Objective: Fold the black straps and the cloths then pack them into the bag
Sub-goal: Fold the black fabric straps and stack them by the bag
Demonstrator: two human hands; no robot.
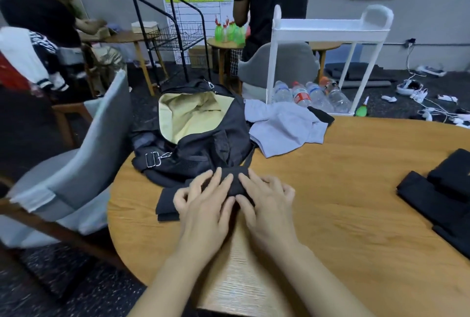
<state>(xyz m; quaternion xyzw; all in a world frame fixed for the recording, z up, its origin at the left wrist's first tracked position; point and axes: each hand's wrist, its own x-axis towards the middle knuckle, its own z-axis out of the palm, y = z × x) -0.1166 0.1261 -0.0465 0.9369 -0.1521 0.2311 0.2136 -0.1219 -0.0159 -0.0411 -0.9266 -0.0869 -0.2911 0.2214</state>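
Note:
A black bag (203, 136) with a pale yellow lining lies open at the far left of the round wooden table (343, 202). In front of it lies a folded black strap (166, 204). My left hand (203, 204) and my right hand (264, 202) rest side by side on it, fingers pressing the fabric near its top edge. A thin black strap runs from the folded piece up toward the bag. A crumpled grey cloth (282, 126) sits behind, right of the bag. Folded black cloths (442, 194) lie at the right edge.
A grey chair (84, 159) stands close at the table's left. A white cart (328, 29) with water bottles (305, 95) under it is behind the table. Two people stand farther back among small tables and a black wire rack (175, 37).

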